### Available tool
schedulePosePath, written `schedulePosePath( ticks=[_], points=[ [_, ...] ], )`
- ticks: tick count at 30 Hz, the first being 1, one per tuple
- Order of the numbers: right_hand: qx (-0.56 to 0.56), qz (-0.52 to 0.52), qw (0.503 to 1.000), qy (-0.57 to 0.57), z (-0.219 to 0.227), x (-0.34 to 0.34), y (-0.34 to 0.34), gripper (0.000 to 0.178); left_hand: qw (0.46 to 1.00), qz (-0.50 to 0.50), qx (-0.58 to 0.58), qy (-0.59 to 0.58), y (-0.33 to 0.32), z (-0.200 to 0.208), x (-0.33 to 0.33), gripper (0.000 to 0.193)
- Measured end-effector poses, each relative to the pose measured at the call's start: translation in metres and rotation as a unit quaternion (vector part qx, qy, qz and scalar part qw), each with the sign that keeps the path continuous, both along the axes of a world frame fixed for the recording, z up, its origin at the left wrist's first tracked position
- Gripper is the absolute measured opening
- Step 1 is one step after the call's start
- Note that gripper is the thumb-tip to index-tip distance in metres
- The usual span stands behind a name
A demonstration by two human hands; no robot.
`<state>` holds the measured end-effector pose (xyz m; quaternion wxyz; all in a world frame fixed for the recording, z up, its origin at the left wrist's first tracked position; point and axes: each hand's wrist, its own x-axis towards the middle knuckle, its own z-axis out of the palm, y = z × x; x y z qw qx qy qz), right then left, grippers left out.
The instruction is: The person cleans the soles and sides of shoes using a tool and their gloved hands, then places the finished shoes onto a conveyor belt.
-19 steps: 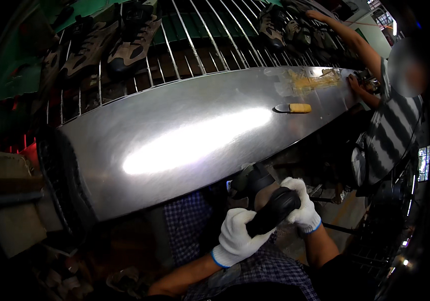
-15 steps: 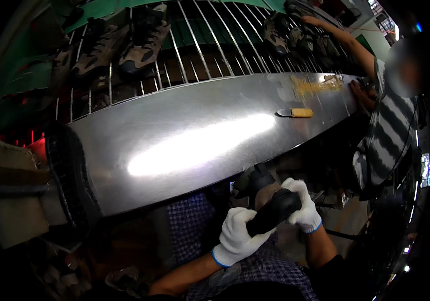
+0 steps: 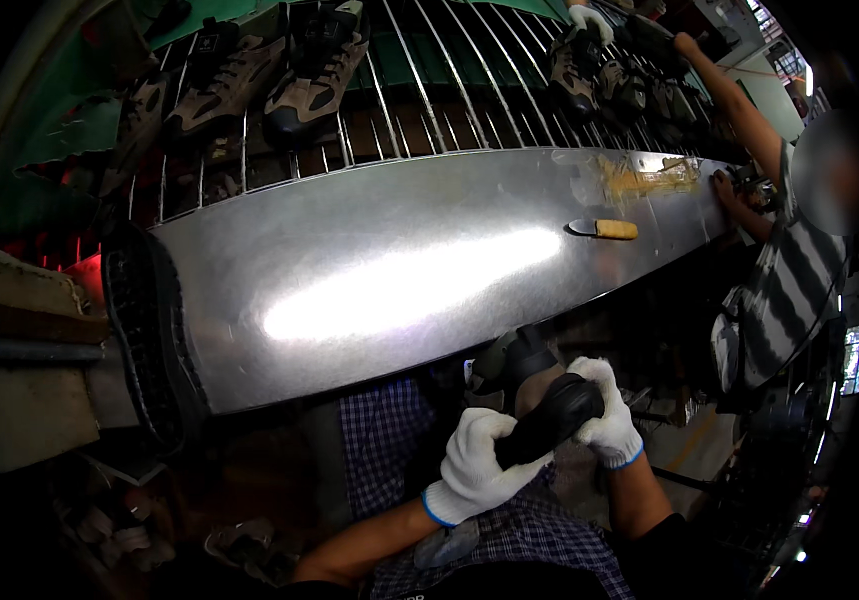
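Note:
My left hand [image 3: 479, 462], in a white knit glove with a blue cuff edge, is closed around one end of a shoe [image 3: 553, 418]. The other end is gripped by my right hand [image 3: 611, 414], gloved the same way. The shoe has a black sole turned up toward me and a brown-grey upper, partly hidden by my fingers. It is held above my lap, just off the near edge of the metal table [image 3: 369, 230]. On the table's right half lies a short knife [image 3: 603, 229] with a yellow handle.
A loose black sole [image 3: 149, 335] lies across the table's left end. Beyond the table, several brown and black shoes [image 3: 315, 85] stand on a metal-bar rack [image 3: 427, 80]. At right, a co-worker in a striped top [image 3: 789, 270] reaches to the rack; another white-gloved hand [image 3: 590, 20] touches a shoe there.
The view has shifted slightly, so the table and rack sit a little farther right. A white-gloved hand has appeared at the far rack. My hands keep their hold on the shoe.

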<state>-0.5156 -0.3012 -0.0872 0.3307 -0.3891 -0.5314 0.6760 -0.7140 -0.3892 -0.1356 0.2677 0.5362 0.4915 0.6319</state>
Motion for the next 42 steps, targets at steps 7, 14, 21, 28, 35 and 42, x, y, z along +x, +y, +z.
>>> schedulePosePath(
  ticks=[7,14,21,28,35,42],
  points=[
    [-0.005,0.001,0.998,-0.069,-0.001,0.007,0.008,0.123,0.994,0.038,-0.093,0.032,-0.003,0.003,0.001,0.098],
    [0.178,0.158,0.958,-0.158,0.048,-0.025,-0.007,0.124,0.964,-0.105,-0.167,-0.178,0.002,0.016,-0.083,0.073],
    [0.288,0.328,0.898,-0.048,0.051,-0.091,-0.063,0.094,0.883,-0.256,-0.085,-0.384,-0.007,0.016,-0.108,0.051],
    [0.326,0.272,0.905,0.0,0.036,-0.069,-0.071,0.108,0.896,-0.308,-0.09,-0.306,0.005,0.019,-0.097,0.05],
    [0.37,0.177,0.912,0.006,0.032,-0.054,-0.067,0.114,0.89,-0.331,-0.13,-0.286,0.018,0.025,-0.086,0.049],
    [0.524,0.099,0.84,-0.099,0.057,-0.052,-0.048,0.114,0.884,-0.333,-0.141,-0.295,0.018,0.027,-0.089,0.048]
  ],
)
